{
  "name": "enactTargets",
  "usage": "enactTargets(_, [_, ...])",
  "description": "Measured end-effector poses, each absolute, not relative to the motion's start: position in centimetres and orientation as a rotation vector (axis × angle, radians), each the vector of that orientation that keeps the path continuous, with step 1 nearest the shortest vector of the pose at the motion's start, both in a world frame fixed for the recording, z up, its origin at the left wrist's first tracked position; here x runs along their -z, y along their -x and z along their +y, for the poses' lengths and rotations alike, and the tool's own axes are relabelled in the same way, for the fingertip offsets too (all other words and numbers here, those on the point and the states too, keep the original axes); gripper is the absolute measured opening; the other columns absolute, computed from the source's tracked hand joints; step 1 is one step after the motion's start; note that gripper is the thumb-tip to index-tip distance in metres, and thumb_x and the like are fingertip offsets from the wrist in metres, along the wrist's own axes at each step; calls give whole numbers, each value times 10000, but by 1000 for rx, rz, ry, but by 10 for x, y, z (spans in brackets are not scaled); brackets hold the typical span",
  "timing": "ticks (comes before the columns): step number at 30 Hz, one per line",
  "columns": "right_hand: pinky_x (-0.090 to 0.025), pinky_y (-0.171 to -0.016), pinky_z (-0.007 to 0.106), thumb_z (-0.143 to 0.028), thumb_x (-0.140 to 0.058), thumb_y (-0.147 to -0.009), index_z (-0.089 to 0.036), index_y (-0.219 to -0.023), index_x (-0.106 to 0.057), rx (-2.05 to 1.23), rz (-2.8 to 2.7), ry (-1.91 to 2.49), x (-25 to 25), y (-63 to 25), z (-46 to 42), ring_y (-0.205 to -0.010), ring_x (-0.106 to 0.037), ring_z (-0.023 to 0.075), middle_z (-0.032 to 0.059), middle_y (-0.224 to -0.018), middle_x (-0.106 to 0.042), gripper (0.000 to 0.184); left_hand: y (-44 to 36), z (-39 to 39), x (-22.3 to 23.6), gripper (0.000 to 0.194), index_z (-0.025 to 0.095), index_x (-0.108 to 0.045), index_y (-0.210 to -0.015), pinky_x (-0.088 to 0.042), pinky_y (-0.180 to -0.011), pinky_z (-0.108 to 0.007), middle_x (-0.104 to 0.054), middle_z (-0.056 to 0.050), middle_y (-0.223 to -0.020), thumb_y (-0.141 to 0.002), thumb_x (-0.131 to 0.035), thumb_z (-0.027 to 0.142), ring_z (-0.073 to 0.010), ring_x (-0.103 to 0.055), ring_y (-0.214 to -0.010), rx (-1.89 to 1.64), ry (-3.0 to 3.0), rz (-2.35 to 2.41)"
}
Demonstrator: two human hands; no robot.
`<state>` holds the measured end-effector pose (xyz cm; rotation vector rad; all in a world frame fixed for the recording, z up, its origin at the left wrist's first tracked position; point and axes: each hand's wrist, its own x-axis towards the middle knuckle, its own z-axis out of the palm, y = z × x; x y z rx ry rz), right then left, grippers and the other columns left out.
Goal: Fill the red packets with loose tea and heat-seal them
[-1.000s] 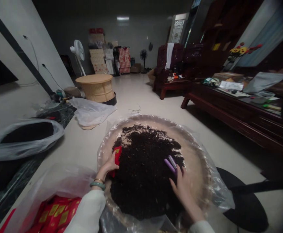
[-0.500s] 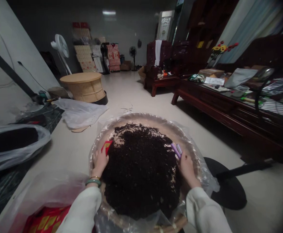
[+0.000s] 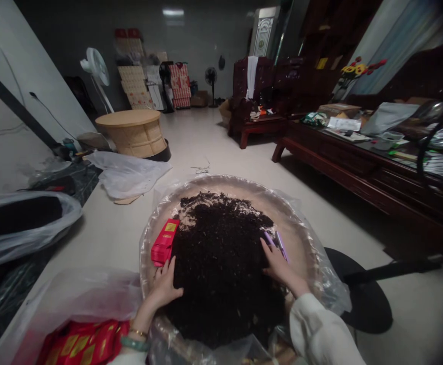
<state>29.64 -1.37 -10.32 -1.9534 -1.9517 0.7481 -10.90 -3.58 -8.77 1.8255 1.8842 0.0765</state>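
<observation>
A round, plastic-lined tray [image 3: 297, 213] in front of me bears a wide heap of dark, loose, leaf-like bits [image 3: 225, 268]. On the tray's left side lies a stack of red packets [image 3: 165, 243] with gold labels. My left hand [image 3: 165, 285] is just below the packets, fingers spread, at the heap's left edge. Two slim purple tools [image 3: 278, 243], whose kind I cannot make out, rest on the right of the tray. My right hand [image 3: 280, 266] is beside them with fingers apart, over the heap's right edge, and partly covers them.
At lower left, a clear bag holds more red packets [image 3: 88, 342]. An open plastic bag [image 3: 71, 223] of dark material stands at far left. A black round base [image 3: 366, 299] is right of the tray. Beyond are a woven drum-like stand [image 3: 137, 137] and a dark wooden table [image 3: 339, 167].
My left hand has let go of the red packets and moved down toward me. My right hand has released the purple tools and shifted left onto the heap's edge.
</observation>
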Motion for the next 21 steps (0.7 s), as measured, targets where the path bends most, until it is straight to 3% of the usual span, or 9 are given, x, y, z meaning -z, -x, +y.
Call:
enactTargets(3, [-413, -973, 385, -94, -685, -573, -216, -1497, -204, -904, -1915, 1934, 92, -284, -6, -1081, -576, 264, 119, -1250, -477, 1049, 103, -29, 76, 1142, 172, -172, -1496, -302, -1065, -492, -301, -201, -1491, -497, -724, 231, -427, -305, -1355, -98, -1775, 1805])
enactTargets(8, [-371, -1043, 394, -119, -694, -575, -171, -1486, -236, -1112, -1818, 1689, 82, -264, -3, -1125, -535, 241, 80, -1155, -515, 1021, 81, -15, 65, 1099, 139, -190, -1487, -322, -1088, -406, -432, -148, -1312, -517, -706, 145, -303, -443, -1262, -453, -1649, 1601])
enactTargets(14, [-412, -1020, 396, -170, -666, -639, -254, -1411, -390, -1058, -1625, 1574, 43, -227, 4, -1133, -540, 226, 66, -1232, -530, 824, 30, 10, 27, 888, 189, -414, -1389, -311, -1110, -431, -461, -111, -1298, -556, -714, 127, -298, -451, -1251, -754, -1629, 1459])
enactTargets(16, [-393, -1040, 400, -240, -664, -685, -261, -1379, -441, -1010, -1610, 1497, 21, -217, 8, -1174, -517, 231, 66, -1267, -529, 730, 13, 18, 5, 853, 213, -415, -1388, -329, -1101, -393, -425, -107, -1383, -587, -696, 131, -282, -402, -1303, -793, -1657, 1392])
enactTargets(18, [-393, -1041, 403, -309, -648, -733, -277, -1368, -456, -1023, -1588, 1391, 5, -215, 8, -1193, -509, 233, 62, -1324, -512, 665, 7, 19, -11, 834, 244, -351, -1424, -433, -1004, -379, -313, -109, -1500, -658, -677, 197, -293, -393, -1314, -866, -1589, 1264])
enactTargets(21, [-473, -947, 407, -358, -610, -771, -287, -1395, -414, -1072, -1513, 1403, 10, -236, -4, -1074, -590, 229, 82, -1389, -466, 658, 28, 4, -13, 850, 283, -235, -1467, -460, -968, -376, -231, -95, -1553, -719, -638, 281, -274, -461, -1267, -861, -1555, 1253])
